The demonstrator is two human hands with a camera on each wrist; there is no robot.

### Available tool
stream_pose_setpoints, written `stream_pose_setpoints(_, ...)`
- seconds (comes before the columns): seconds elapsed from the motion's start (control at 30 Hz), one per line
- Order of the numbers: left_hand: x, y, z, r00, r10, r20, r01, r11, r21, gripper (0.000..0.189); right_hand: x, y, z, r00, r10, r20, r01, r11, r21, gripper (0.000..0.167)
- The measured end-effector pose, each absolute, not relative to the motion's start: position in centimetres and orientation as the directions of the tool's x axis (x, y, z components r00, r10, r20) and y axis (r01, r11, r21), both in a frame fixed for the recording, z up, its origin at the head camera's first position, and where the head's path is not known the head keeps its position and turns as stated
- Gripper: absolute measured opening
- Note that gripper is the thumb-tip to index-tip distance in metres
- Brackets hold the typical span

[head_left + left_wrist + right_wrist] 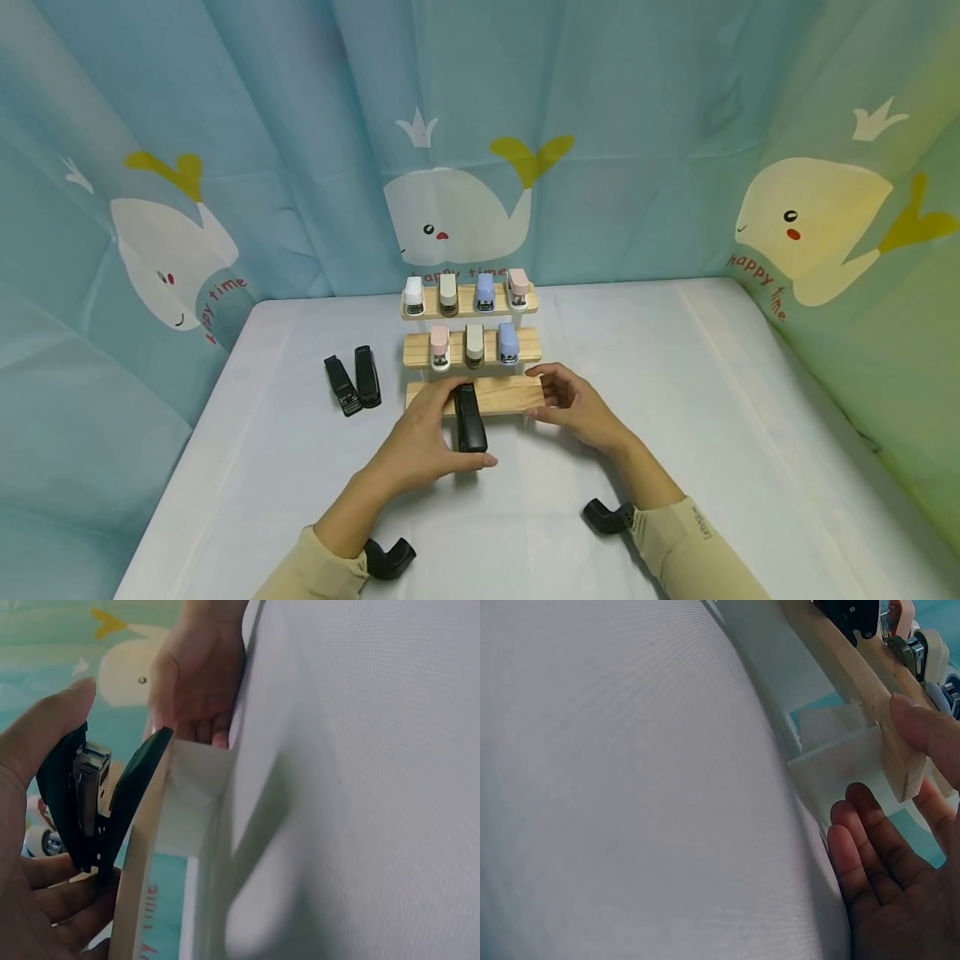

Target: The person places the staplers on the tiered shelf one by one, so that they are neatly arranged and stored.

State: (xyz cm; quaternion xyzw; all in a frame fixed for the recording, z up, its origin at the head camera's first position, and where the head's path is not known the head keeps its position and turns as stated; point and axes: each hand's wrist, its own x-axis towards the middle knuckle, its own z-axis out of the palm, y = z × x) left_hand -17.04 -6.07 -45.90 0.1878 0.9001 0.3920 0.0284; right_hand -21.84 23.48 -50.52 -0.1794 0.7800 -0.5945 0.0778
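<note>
A black stapler (pixel 470 421) lies lengthwise over the lowest wooden board (pixel 510 394) of a three-tier display stand, its near end jutting past the front edge. My left hand (pixel 412 442) holds it, thumb at the near end and fingers at the far, hinged end. In the left wrist view the stapler (pixel 139 780) stands with its two arms spread in a V. At the board's right end, my right hand (pixel 588 412) grips it with the thumb at the front and fingers behind. The right wrist view shows that thumb against the wooden board (pixel 855 682).
Small pastel staplers stand on the middle board (pixel 414 350) and the top board (pixel 467 300). Two more black staplers, one tilted (pixel 342 386) and one straighter (pixel 367 377), lie left of the stand on the white table (pixel 285 500). A whale-print curtain (pixel 637 208) hangs behind.
</note>
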Motion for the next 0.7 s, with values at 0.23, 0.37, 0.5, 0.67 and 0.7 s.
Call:
stream_pose_setpoints(0.23,-17.3,-5.2,-46.0,-0.919,0.378,0.108,0.340,0.626,0.702,0.111,-21.9,23.5,-50.6,-0.922,-0.375,0.095,-0.192,0.231,-0.954,0.057)
stream_pose_setpoints(0.37,-17.4,-4.8,-46.1,-0.921,0.382,0.076,0.318,0.624,0.714,0.112,-21.9,23.4,-50.6,-0.921,-0.376,0.101,-0.197,0.226,-0.954,0.056)
stream_pose_setpoints(0.5,-17.6,-4.3,-46.0,-0.923,0.383,0.047,0.294,0.619,0.728,0.114,-21.9,23.4,-50.6,-0.920,-0.378,0.103,-0.200,0.225,-0.954,0.056)
stream_pose_setpoints(0.67,-17.9,-3.8,-45.8,-0.922,0.386,0.023,0.282,0.630,0.724,0.116,-21.8,23.5,-50.5,-0.920,-0.378,0.099,-0.196,0.230,-0.953,0.056)
stream_pose_setpoints(0.7,-17.9,-3.7,-45.8,-0.922,0.387,0.021,0.282,0.633,0.721,0.117,-21.9,23.5,-50.6,-0.920,-0.379,0.099,-0.197,0.230,-0.953,0.056)
